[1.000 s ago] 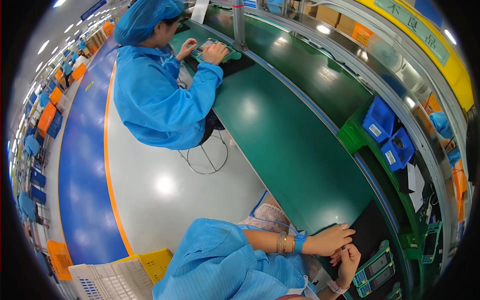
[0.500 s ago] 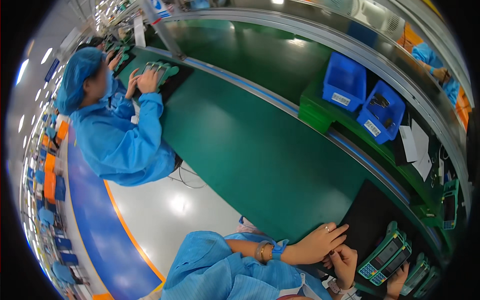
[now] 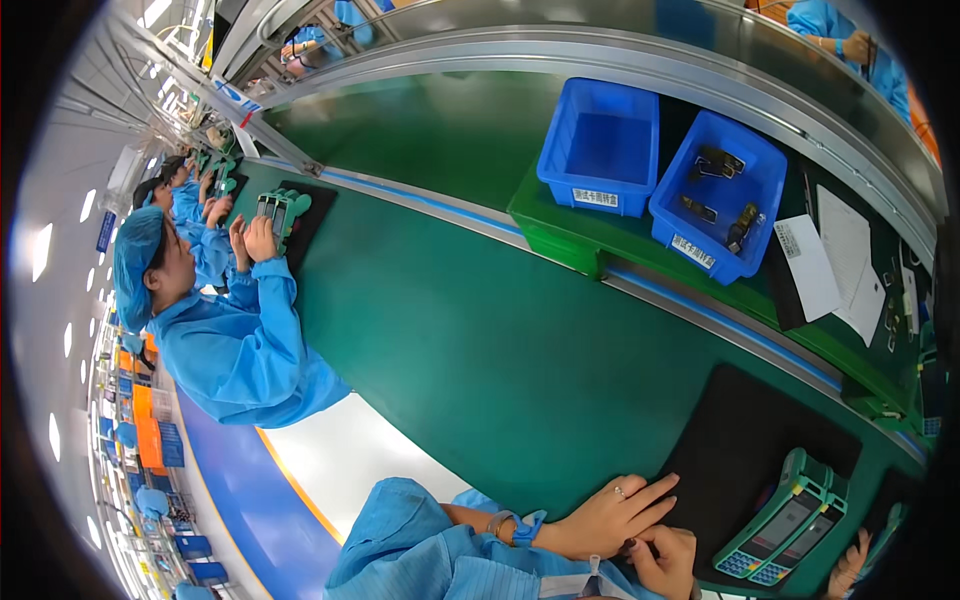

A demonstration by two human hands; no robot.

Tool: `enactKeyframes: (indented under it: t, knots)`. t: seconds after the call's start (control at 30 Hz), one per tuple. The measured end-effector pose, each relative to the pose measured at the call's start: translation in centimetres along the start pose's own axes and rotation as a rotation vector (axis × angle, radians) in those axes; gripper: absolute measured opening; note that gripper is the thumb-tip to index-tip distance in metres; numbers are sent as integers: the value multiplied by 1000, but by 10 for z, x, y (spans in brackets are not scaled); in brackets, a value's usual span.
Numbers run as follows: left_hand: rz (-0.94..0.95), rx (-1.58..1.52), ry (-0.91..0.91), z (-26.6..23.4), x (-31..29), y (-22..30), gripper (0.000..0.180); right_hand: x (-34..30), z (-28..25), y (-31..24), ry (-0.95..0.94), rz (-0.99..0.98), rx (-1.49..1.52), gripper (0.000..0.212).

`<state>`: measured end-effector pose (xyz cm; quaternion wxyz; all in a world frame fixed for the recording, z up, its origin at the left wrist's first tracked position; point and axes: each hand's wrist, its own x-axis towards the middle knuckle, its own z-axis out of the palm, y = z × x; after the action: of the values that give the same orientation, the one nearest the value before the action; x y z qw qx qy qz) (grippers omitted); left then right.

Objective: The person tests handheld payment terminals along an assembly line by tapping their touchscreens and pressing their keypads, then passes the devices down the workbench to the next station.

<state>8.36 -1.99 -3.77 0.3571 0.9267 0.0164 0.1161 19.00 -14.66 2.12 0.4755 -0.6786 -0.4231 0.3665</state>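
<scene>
Resting palm-down, fingers loosely spread: left hand [image 3: 605, 515], fingertips over black mat [image 3: 760, 425]. Right hand [image 3: 664, 560] curled close beside it; cannot tell whether it pinches anything. 2 green terminals [image 3: 781, 522] sit side by side on mat, right of both hands, apart from them. Risk: careless sideways sweep could knock them; ring [image 3: 619, 490] could scratch them. Writing: printed white labels [image 3: 596, 198] on 2 blue bins [image 3: 632, 204]; no brand legible.
</scene>
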Motion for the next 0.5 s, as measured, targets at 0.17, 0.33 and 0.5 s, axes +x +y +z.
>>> enactKeyframes:
  t: [0.17, 0.33, 0.5]
  knots:
    - [-8, 0, 31, 1, 0, 0, 52, 2, 3, -2, 32, -22, 12, 9]
    - [-7, -18, 63, 0, 2, 0, 47, 1, 2, 3, 33, -38, 28, 8]
    - [-4, -33, 74, -1, 3, -1, 47, 2, 3, 3, 38, -39, 28, 8]
